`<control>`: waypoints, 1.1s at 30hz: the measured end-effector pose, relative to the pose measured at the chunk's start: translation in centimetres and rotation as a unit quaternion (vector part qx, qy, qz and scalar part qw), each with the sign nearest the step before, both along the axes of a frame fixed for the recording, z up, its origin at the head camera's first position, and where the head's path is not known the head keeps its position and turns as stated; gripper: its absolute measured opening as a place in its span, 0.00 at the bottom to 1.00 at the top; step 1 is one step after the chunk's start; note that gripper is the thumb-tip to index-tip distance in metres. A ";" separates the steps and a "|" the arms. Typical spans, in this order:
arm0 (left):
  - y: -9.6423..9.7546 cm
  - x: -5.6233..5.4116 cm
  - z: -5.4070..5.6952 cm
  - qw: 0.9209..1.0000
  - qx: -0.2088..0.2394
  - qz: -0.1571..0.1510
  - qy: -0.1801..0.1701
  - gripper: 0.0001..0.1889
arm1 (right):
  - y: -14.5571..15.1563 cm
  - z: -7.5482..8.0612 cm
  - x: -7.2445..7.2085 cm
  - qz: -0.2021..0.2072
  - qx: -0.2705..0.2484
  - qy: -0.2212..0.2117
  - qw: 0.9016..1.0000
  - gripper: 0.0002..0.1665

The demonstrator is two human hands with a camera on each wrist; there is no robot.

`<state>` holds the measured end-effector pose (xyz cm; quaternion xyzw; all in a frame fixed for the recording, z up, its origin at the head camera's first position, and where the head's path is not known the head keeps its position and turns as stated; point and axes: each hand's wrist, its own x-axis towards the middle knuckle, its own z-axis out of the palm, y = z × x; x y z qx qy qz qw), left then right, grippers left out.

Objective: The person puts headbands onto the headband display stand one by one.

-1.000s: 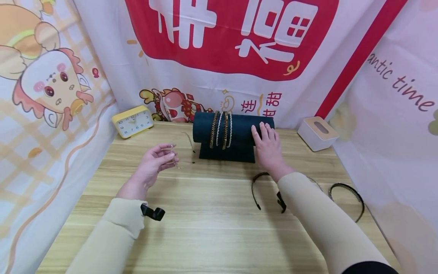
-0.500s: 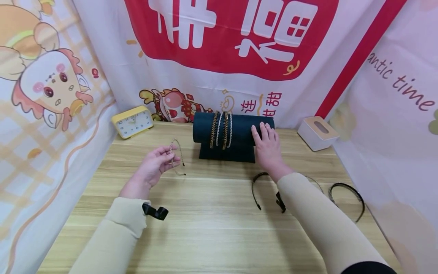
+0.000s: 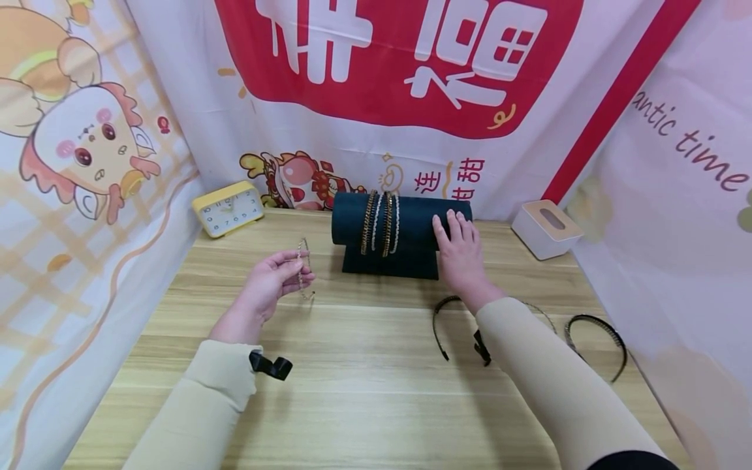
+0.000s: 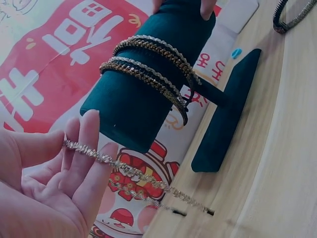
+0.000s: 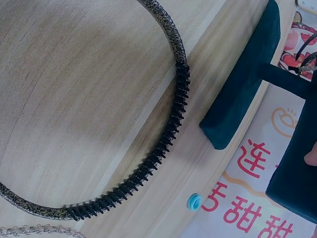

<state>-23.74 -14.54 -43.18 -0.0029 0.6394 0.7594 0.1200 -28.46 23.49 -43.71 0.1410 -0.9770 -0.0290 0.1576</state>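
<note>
My left hand (image 3: pixel 273 281) pinches a thin, glittery headband (image 4: pixel 133 171) between thumb and fingers, left of the dark green headband stand (image 3: pixel 420 215). Both dark tips of this band point away from the palm in the left wrist view. Several gold, black and silvery headbands (image 3: pixel 388 225) ring the left half of the stand's padded roll. On the roll's right end my right hand (image 3: pixel 461 254) holds on, its fingers over the top; in the left wrist view fingertips show on both sides of that end.
A toothed black headband (image 5: pixel 174 119) lies by my right forearm, a thin silvery one (image 5: pixel 44 230) beside it. Another dark headband (image 3: pixel 613 333) lies at the table's right edge. A yellow clock (image 3: pixel 226 212) stands back left, a tissue box (image 3: pixel 543 232) back right.
My left hand has shifted slightly right and turned the glittery headband, so that its arch now stands upright above the fingers. The right hand and stand have stayed still.
</note>
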 end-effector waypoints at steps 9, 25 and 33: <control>0.5 -0.2 -0.4 0.999 -0.009 -0.009 0.046 0.12 | 0.1 -0.1 0.0 -0.001 -0.007 0.002 1.000 0.45; 3.2 -3.3 0.7 0.992 0.016 0.034 0.124 0.11 | 0.4 -0.1 0.0 -0.001 -0.001 0.004 1.000 0.44; 5.1 -5.2 0.7 0.988 0.029 0.022 0.151 0.13 | 0.0 0.2 0.0 -0.005 0.015 -0.007 1.000 0.46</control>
